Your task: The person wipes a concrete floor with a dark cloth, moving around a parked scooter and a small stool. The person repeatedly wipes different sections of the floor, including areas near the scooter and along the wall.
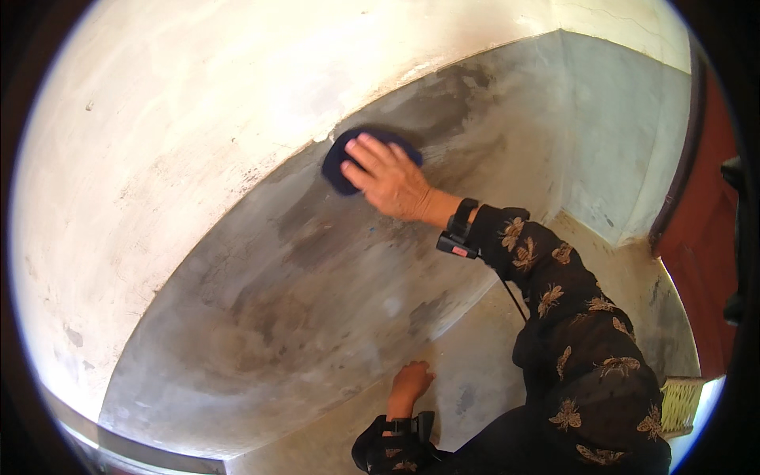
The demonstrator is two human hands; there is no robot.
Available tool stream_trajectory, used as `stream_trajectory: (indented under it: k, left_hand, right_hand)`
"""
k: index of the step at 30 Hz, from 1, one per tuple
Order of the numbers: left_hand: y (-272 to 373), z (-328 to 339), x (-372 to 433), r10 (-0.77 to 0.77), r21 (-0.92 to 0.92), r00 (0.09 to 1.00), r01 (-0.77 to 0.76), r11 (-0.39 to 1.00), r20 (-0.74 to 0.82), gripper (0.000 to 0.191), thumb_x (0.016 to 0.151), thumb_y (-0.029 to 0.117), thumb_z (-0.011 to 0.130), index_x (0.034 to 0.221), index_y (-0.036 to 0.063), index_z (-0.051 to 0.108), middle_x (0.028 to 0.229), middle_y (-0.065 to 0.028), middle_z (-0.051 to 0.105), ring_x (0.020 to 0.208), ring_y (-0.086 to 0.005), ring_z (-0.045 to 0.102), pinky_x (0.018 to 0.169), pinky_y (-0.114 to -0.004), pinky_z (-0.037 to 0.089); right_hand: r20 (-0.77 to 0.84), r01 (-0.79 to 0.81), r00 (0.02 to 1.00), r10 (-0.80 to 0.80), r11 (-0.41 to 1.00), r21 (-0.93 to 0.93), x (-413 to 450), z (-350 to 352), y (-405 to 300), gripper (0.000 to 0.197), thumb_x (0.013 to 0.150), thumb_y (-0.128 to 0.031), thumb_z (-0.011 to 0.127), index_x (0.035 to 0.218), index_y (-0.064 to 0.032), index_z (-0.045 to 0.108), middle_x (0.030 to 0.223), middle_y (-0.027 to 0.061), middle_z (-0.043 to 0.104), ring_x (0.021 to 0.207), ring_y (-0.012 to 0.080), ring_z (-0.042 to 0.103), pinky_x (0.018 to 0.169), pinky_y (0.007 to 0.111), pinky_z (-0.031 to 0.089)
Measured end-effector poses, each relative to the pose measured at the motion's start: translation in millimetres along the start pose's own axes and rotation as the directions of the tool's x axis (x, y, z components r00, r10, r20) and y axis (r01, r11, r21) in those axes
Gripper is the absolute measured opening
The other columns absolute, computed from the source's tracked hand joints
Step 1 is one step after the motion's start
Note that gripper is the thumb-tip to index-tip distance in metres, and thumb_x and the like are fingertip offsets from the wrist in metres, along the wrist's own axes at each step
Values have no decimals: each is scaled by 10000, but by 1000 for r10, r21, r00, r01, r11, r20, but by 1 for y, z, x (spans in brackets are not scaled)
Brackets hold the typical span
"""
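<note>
My right hand [395, 184] lies over a dark blue cloth pad [337, 160], its fingers spread. The pad is against the grey cement band [332, 255] of the wall, just under the edge where the pale upper plaster [196, 119] begins. Dark, damp-looking streaks and brown smears mark the grey surface around it. Low in the view, my left hand [411, 380] is held with curled fingers in front of the floor and the wall's base. I see nothing in it, though its palm is hidden. Both wrists wear black straps with small devices.
A light grey side wall [620, 142] meets the smeared wall at a corner on the right. Beyond it stands a red-brown door panel [703, 237]. Yellow-green woven furniture [678, 407] shows at lower right. The concrete floor [481, 368] runs along the wall's foot.
</note>
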State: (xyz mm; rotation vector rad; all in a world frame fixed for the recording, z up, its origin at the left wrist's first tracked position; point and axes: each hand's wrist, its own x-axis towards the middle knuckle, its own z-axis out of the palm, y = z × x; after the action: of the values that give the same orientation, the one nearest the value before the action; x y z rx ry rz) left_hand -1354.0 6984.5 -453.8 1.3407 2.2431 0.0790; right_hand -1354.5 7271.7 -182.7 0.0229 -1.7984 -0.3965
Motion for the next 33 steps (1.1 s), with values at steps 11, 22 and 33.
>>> stream_trajectory:
  k: [11, 22, 33]
  left_hand:
    - [-2, -4, -12, 18, -17, 994, -20, 1000, -111, 408, 818, 330, 625, 1155, 100, 620, 1157, -164, 594, 1078, -360, 550, 907, -440, 449]
    - [0, -4, -3, 128, -1, 980, -130, 992, -150, 323, 756, 249, 702, 1011, 59, 644, 1022, -165, 625, 944, -363, 595, 801, -447, 484]
    - [-43, -62, 43, 129, 43, 975, -123, 991, -179, 352, 747, 180, 704, 1058, 30, 636, 1001, -189, 620, 938, -369, 588, 816, -443, 470]
  right_hand:
    - [-297, -791, 582, 757, 612, 10, -47, 18, 110, 502, 799, -157, 545, 1261, 25, 473, 1353, 262, 414, 1249, 412, 381, 1040, 467, 323]
    - [114, -775, 631, 767, 616, 142, -137, 44, -49, 539, 767, 2, 549, 1296, 18, 444, 1423, 284, 324, 1317, 446, 304, 1097, 472, 256]
    - [915, -650, -302, 268, -760, 8, -158, -8, -96, 276, 718, -90, 669, 977, -15, 611, 898, 79, 603, 805, 185, 565, 671, 336, 463]
